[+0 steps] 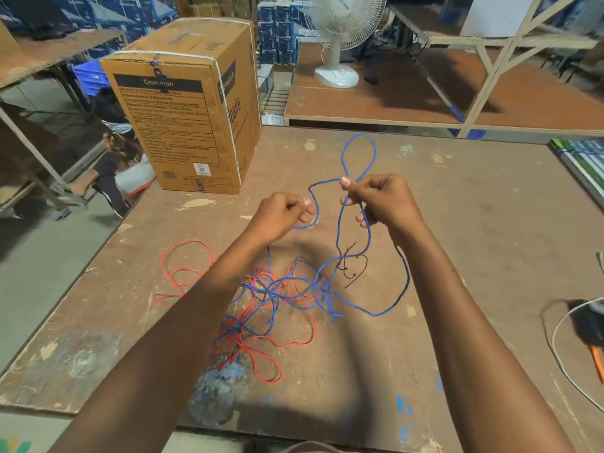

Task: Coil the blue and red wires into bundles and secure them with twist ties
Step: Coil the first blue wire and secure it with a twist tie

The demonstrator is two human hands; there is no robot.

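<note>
A loop of blue wire (358, 152) is pinched upright by the right hand (380, 199); the slack is seemingly gripped by the left hand (282, 212), just beside; the tangle lies below toward the near edge.

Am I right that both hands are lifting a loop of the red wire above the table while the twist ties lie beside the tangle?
Not quite: the head view shows the left hand and right hand holding the blue wire, not the red wire, which lies on the table. The twist ties do lie beside the tangle.
</note>
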